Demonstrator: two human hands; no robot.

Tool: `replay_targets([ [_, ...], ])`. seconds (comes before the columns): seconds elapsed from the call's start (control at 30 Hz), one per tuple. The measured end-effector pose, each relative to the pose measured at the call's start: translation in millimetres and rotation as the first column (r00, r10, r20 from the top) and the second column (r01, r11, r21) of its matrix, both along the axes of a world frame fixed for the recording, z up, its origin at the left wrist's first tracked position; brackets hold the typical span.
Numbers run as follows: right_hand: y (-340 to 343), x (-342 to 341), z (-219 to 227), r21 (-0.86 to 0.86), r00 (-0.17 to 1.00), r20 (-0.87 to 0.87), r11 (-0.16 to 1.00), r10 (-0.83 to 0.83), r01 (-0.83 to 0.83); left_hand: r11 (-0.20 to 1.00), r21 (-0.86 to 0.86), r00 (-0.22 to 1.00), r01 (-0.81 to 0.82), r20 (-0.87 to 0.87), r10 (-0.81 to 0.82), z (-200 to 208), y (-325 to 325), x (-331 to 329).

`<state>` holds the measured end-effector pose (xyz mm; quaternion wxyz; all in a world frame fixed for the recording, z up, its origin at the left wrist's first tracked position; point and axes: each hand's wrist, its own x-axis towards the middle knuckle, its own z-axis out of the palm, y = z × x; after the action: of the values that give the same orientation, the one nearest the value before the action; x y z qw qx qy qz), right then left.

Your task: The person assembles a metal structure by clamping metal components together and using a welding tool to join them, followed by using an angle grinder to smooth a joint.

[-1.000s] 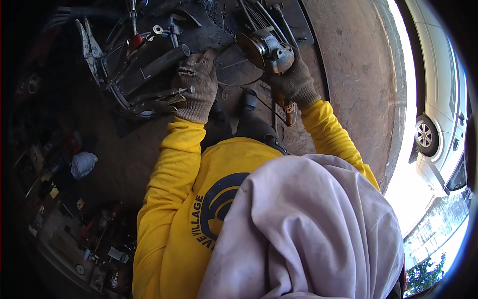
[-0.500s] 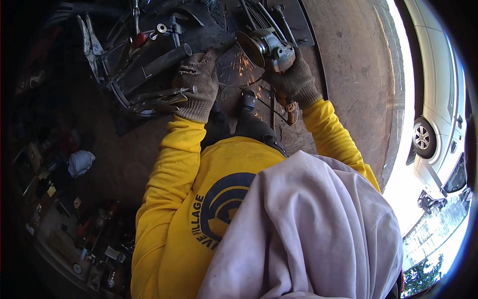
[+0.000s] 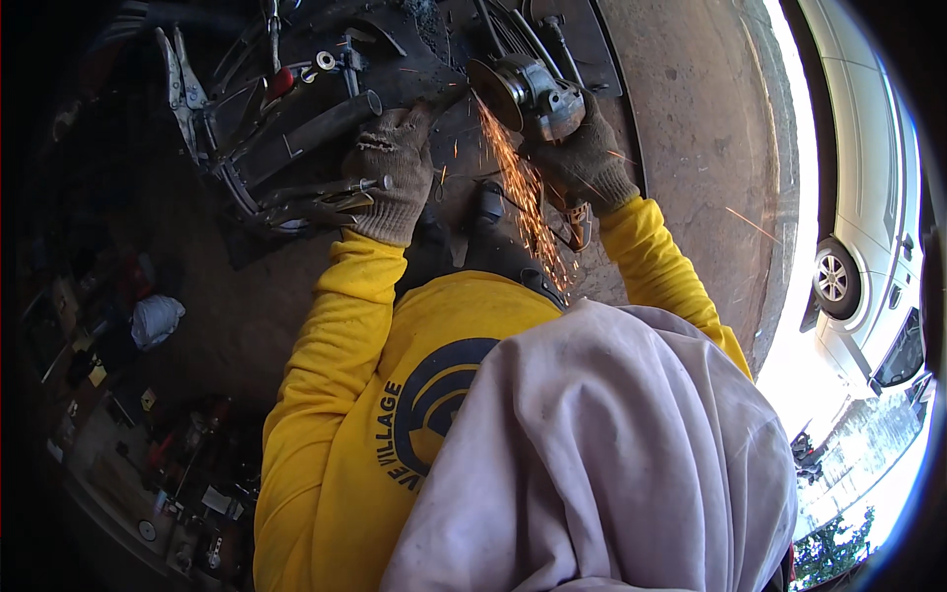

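My right hand (image 3: 584, 158), in a grey-brown work glove, is closed round an angle grinder (image 3: 554, 111). Its round disc (image 3: 495, 95) touches the end of a dark metal piece (image 3: 451, 98). That piece is pinched in my gloved left hand (image 3: 397, 168); its exact shape is hard to make out. A dense stream of orange sparks (image 3: 526, 197) flies from the contact toward my legs. Close beside my left hand lie a metal pipe (image 3: 326, 120) and locking pliers (image 3: 311, 209) clamped on a metal frame.
More locking pliers (image 3: 184, 84) grip the frame at the left, above the dark steel table (image 3: 419, 69). Between my arms, a yellow-and-black tool (image 3: 579, 225) is low down. A white cloth or bag (image 3: 156, 322) and cluttered tools are left. A white vehicle (image 3: 863, 148) stands outside, right.
The spark stream has grown much thicker and longer, reaching down to my lap. Both hands keep nearly the same place and grip, with the grinder's disc against the metal piece.
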<state>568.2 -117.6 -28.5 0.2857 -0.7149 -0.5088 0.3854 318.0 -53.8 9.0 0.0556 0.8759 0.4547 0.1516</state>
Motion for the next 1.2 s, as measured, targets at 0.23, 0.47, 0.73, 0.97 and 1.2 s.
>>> replay_targets([
  [0.23,-1.9,-3.0,2.3,-0.024,0.992,-0.074,0.995,-0.098,0.097,0.998,0.056,1.000,-0.010,0.018,0.009,-10.1,1.1,-4.5],
  [0.47,-7.2,-0.6,1.6,-0.105,0.997,-0.056,0.993,-0.054,0.048,1.000,0.003,1.000,-0.028,0.005,0.028,-2.3,1.4,0.1],
  [0.73,-7.3,-2.5,0.0,-0.129,0.998,-0.027,0.990,-0.062,0.058,1.000,0.030,1.000,-0.008,0.022,0.007,-3.2,2.0,-0.5],
  [0.97,-3.6,-0.6,-2.6,-0.047,0.991,-0.120,0.997,-0.066,0.061,1.000,0.015,1.000,-0.016,0.018,0.016,-3.5,1.3,-1.3],
  [1.2,-2.7,-2.5,1.3,-0.094,0.997,-0.048,0.994,-0.065,0.060,1.000,-0.006,1.000,-0.028,0.014,0.028,0.4,0.1,-0.2],
])
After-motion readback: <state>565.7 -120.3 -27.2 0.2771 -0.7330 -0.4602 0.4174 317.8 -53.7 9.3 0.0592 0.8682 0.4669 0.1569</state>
